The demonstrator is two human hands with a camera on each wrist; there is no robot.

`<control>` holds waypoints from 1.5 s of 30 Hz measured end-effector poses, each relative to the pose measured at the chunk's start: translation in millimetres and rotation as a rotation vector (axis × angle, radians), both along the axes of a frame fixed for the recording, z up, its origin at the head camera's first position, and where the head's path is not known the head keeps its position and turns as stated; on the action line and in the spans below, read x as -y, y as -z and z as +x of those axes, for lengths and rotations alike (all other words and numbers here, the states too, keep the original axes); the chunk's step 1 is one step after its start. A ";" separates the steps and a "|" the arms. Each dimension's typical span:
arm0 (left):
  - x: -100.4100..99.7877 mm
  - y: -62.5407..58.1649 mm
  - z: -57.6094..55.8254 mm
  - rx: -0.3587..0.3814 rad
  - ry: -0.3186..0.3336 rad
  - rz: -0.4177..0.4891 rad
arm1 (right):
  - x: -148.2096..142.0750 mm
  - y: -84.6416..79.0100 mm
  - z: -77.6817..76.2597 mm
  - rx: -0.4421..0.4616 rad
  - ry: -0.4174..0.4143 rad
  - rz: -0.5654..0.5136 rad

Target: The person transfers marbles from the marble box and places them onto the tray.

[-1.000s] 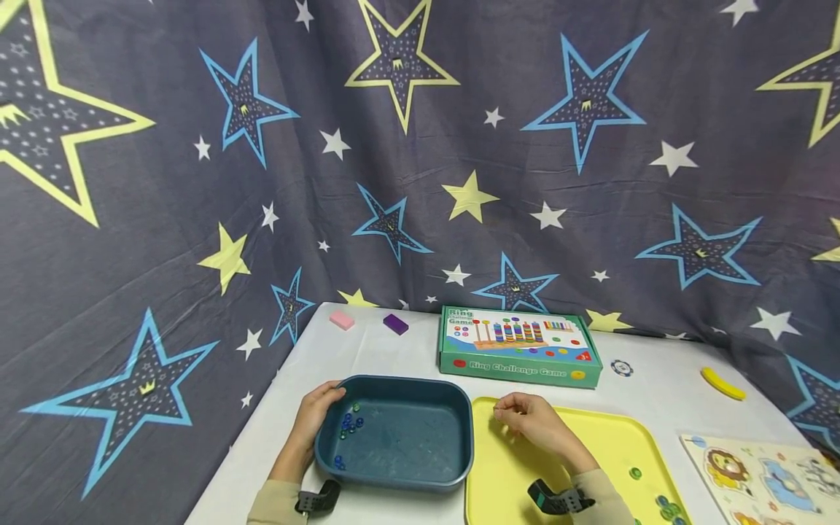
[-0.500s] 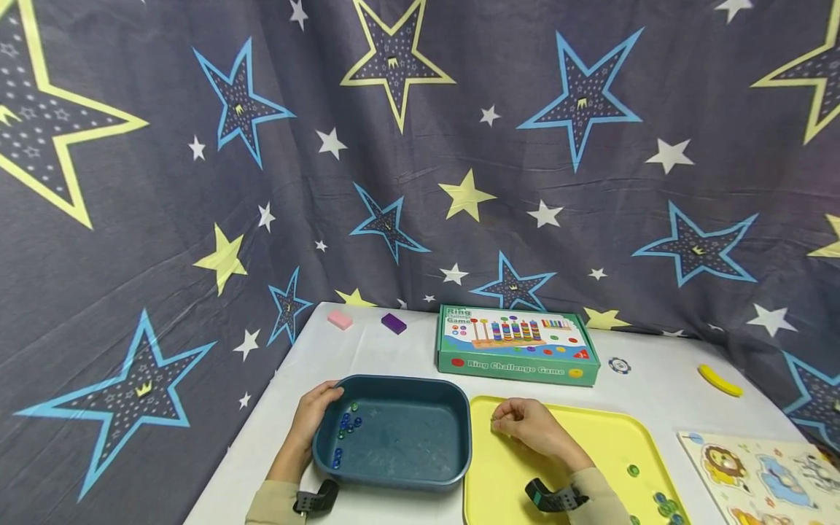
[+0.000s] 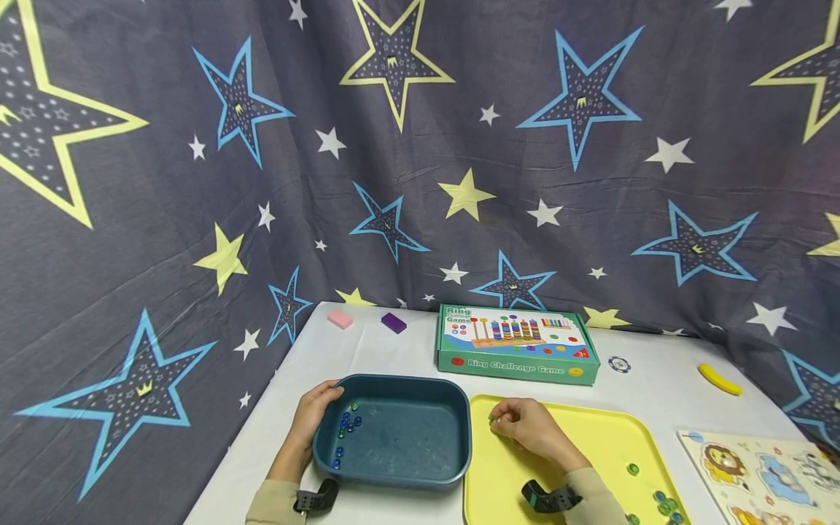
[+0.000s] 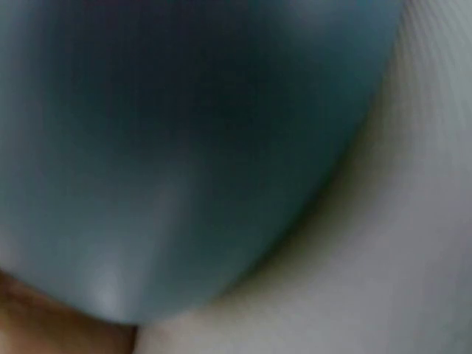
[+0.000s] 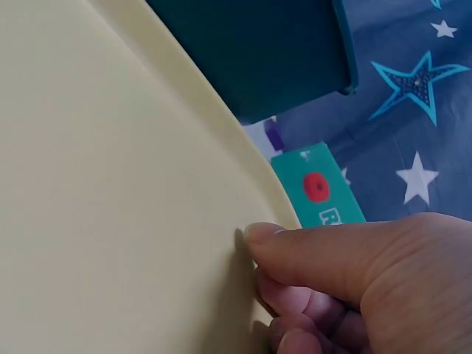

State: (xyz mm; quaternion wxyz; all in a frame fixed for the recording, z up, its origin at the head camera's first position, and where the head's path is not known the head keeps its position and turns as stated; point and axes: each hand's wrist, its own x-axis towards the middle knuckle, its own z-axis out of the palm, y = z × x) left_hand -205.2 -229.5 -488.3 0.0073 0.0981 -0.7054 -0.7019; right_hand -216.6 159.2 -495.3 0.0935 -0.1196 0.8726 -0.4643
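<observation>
Yellow tray [image 3: 590, 430], near right: loose cluster of blue and green marbles [image 3: 668, 504] toward its right side, 1 green marble [image 3: 633, 469] apart from them. Blue bin [image 3: 413, 437] just beside it on the left: more blue and green marbles [image 3: 345, 423] gathered at its left end, 2 blue ones nearer the front. Left hand [image 3: 313, 415] grips bin's left rim; left wrist view too blurred to add much. Right hand [image 3: 530, 430] over tray's left part, thumb and fingers pinching 1 small greenish marble [image 3: 494, 420], mostly hidden. Animal puzzle board [image 3: 755, 474] right of tray. Farther: yellow toy banana [image 3: 720, 380], 1 round chip [image 3: 619, 364], green Ring Challenge Game box [image 3: 518, 350] with lid on. Back left: pink block [image 3: 340, 319], purple block [image 3: 394, 323]. Behind everything, star-print curtain [image 3: 295, 189].
</observation>
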 end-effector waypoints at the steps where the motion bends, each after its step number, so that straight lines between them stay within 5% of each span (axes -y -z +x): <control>1: 0.2 0.1 0.1 0.000 -0.004 0.001 | 0.7 -0.2 0.1 -0.005 -0.001 0.006; 13: 0.1 6.0 -1.4 -0.036 -0.039 -0.024 | -1.9 -13.9 1.4 -0.040 0.005 0.056; 21: 0.5 5.2 -1.6 -0.019 -0.025 -0.027 | 15.2 -44.5 12.1 -0.051 0.054 -0.091; 29: -5.5 -15.8 9.6 -0.008 -0.001 -0.016 | 65.6 -74.2 28.8 -0.106 -0.168 -0.150; 33: -3.1 -8.0 5.6 -0.014 -0.012 -0.027 | 90.6 -82.0 28.3 -0.097 -0.284 -0.142; 36: 0.1 2.9 -0.2 -0.023 -0.027 -0.038 | 109.5 -76.1 21.3 -0.099 -0.363 -0.114; 45: 1.1 5.7 -1.3 -0.027 -0.032 -0.034 | 159.4 -55.7 15.9 -0.090 -0.600 0.088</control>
